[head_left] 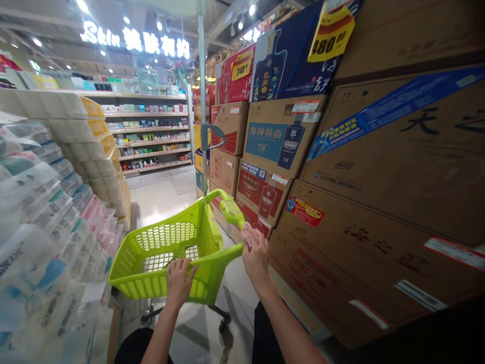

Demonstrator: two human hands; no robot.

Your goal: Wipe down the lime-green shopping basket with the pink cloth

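A lime-green shopping cart stands in front of me, turned toward the left. Its basket has slotted walls and a grid floor. My left hand is closed over the near side rim of the basket, with its fingers curled over the edge. Around the corner of the cart's push handle my right hand is wrapped. Something pinkish shows at its fingertips, but I cannot tell whether it is only the fingers. Dark casters sit on the floor below the basket.
Stacked cardboard cartons form a wall close on the right. A metal pole stands before them. Plastic-wrapped packs and paper rolls pile up on the left. Shelves of small goods stand beyond the tiled floor.
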